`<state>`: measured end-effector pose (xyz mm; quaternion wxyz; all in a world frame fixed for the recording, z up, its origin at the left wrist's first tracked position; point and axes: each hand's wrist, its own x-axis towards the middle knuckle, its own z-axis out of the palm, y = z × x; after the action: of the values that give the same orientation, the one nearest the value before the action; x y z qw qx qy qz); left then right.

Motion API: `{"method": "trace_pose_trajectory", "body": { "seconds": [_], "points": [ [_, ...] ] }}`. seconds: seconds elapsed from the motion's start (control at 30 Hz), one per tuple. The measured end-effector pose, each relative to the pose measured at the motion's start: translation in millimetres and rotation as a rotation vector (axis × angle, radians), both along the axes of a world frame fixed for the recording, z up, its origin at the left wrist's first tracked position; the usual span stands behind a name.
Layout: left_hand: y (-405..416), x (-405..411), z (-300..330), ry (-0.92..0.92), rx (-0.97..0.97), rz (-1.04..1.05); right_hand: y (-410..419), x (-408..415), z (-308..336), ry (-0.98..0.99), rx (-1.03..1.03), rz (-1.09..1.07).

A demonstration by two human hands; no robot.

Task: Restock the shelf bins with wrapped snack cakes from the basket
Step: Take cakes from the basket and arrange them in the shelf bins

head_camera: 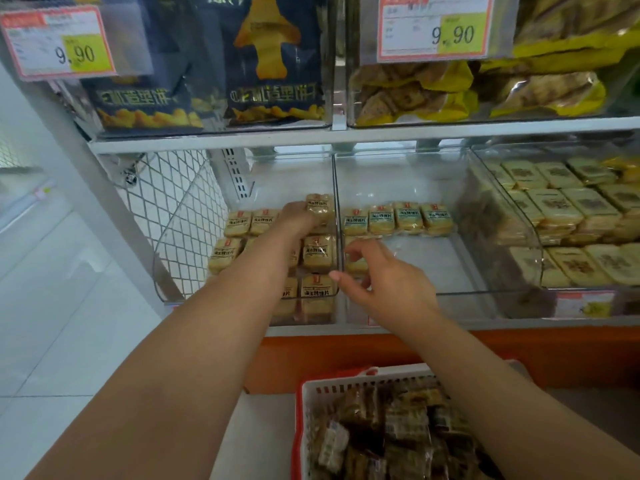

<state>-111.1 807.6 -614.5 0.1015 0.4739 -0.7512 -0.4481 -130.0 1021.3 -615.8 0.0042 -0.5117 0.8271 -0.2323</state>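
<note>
1. Left hand [299,216] reaches deep into the left clear bin [194,237] on the lower shelf. Its fingers curl round a wrapped snack cake [319,204], held at the back right corner of that bin, above the cakes already lying there.
2. Left bin contents: rows of wrapped cakes [317,252] in pale yellow wrappers with dark print, lying flat; the forearm covers the middle of the rows.
3. Right hand [384,275] sits over the front left of the middle clear bin [450,265], just right of the divider wall between the two bins. Fingers are loosely curled, thumb out toward the divider. A cake [356,263] lies just under the fingertips; contact is probably not made, but the view through the fingers is too poor to be sure. Logged as holding nothing.
4. Middle bin: one row of four wrapped cakes [398,218] along the back; most of the floor is bare plastic.
5. Right bin [533,244]: packed with flat pale wrapped squares [568,209] bearing a dark printed patch.
6. Basket [304,393], white with red trim, sits at the bottom of the frame below the shelf edge, between the two forearms. It holds a heap of wrapped snack packs [398,434] in brownish wrappers; print unreadable.
7. Upper shelf: dark blue snack bags [273,64] on the left, yellow-edged bags [415,88] on the right. Two price tags [59,43] read 9.90.
8. White mesh panel [166,209] closes the shelf's left end.
</note>
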Motion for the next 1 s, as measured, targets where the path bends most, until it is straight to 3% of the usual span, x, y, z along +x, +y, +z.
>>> {"method": "trace_pose_trajectory", "body": {
  "seconds": [0.23,0.3,0.43,0.53,0.63,0.73,0.8,0.9,1.0],
  "points": [
    [18,25,17,0.043,0.066,0.074,5,-1,1,-0.068,-0.04,0.008],
    [36,38,23,0.113,0.008,0.131,17,3,-3,-0.1,-0.207,-0.006],
    [116,83,20,0.652,-0.284,0.347,69,16,-31,0.008,-0.56,-0.025],
    [188,115,-17,0.818,-0.49,0.433,114,30,-68,-0.101,-0.445,-0.091],
    [254,143,-83,0.492,-0.274,0.253,154,38,-119,-0.219,-0.078,-0.215],
    [287,175,-149,-0.001,-0.249,-0.145,195,46,-164,-0.254,0.272,-0.219],
    [292,187,-169,-0.216,-0.143,-0.362,217,52,-180,-0.24,0.482,-0.27],
    [298,190,-178,-0.297,-0.031,-0.51,237,61,-185,-0.324,0.76,-0.329],
    [304,184,-172,-0.25,-0.044,-0.544,238,62,-177,-0.378,0.714,-0.387]
  ]
}}
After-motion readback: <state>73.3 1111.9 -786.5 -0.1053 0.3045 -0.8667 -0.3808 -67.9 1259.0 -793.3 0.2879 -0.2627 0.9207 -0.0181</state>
